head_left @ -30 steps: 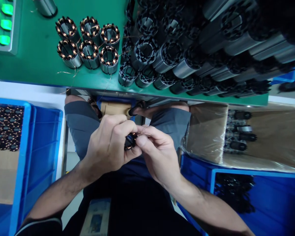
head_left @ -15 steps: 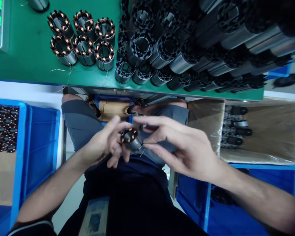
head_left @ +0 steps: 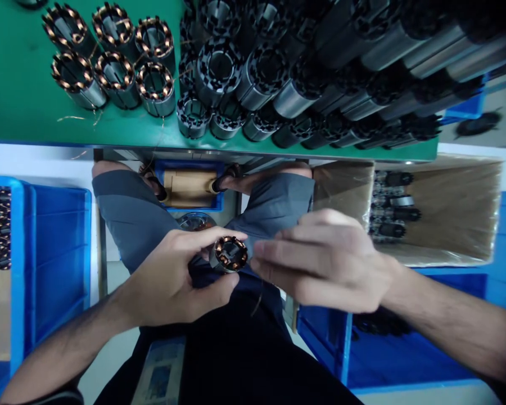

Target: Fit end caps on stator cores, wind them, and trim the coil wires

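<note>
left hand is gripping the copper-wound core, bench lying at its twelve o'clock; at three, the right hand is hovering, fingers bunched, blur hiding whether they're holding anything.

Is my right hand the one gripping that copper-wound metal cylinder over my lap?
No, the left hand holds the cylinder between thumb and fingers, with the right hand beside it.

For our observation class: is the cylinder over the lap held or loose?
Held: the left hand has the cylinder between its thumb and fingers.
</note>
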Demonstrator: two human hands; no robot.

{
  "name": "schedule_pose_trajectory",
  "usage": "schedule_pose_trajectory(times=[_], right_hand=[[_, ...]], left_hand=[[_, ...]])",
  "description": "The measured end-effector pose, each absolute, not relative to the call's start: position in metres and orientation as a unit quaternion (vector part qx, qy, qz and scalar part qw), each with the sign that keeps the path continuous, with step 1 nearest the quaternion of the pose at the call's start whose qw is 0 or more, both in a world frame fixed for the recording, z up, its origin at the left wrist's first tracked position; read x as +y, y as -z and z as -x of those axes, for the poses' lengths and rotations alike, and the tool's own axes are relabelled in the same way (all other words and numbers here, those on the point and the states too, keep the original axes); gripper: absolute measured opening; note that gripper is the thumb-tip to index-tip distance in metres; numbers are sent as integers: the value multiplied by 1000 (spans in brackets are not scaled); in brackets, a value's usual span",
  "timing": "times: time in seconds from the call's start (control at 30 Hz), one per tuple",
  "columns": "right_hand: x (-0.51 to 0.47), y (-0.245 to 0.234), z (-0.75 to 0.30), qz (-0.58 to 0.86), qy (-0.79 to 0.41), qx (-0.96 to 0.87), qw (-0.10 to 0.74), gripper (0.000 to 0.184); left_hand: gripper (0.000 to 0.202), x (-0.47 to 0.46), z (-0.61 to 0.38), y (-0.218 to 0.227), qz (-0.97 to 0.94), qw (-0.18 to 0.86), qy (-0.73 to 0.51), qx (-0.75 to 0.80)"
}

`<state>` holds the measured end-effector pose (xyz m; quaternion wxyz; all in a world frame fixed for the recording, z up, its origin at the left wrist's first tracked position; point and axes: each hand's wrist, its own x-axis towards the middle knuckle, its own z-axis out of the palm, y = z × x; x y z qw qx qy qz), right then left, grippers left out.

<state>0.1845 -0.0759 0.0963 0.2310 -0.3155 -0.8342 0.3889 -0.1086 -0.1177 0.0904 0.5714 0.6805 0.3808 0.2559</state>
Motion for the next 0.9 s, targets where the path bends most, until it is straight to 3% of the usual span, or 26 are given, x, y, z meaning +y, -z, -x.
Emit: schedule_pose_trajectory(times=[0.07, 0.13, 0.23, 0.37, 0.47, 0.57, 0.67, 0.77, 0.83, 0.9], right_hand=[[-73, -96, -190, 285, -404, -821, 285, 10], [-70, -96, -191, 323, -505, -744, 295, 27], [-67, -95, -184, 386, -735, -523, 195, 53], [-67, -89, -173, 345, -879, -324, 66, 50], [-68, -90, -166, 336, -884, -323, 32, 51], [-68, -103, -161, 355, -760, -536, 90, 53], [-64, -119, -162, 371, -589, -702, 151, 49], [-55, -126, -172, 384, -521, -733, 208, 51], [-48, -121, -179, 428, -556, -669, 245, 58], [-45, -111, -182, 447, -681, -542, 206, 63]], left_hand=[[42, -118, 109, -92, -681, 561, -253, 395], [45, -120, 108, -91, -707, 502, -276, 414], [42, -124, 107, -85, -756, 407, -319, 401], [35, -132, 108, -77, -816, 265, -327, 396], [34, -134, 108, -75, -819, 177, -382, 390], [30, -131, 106, -80, -833, 150, -372, 381], [35, -127, 102, -87, -788, 282, -309, 452], [37, -127, 103, -89, -739, 368, -299, 479], [37, -128, 106, -88, -744, 344, -331, 467], [35, -130, 108, -85, -766, 298, -368, 434]])
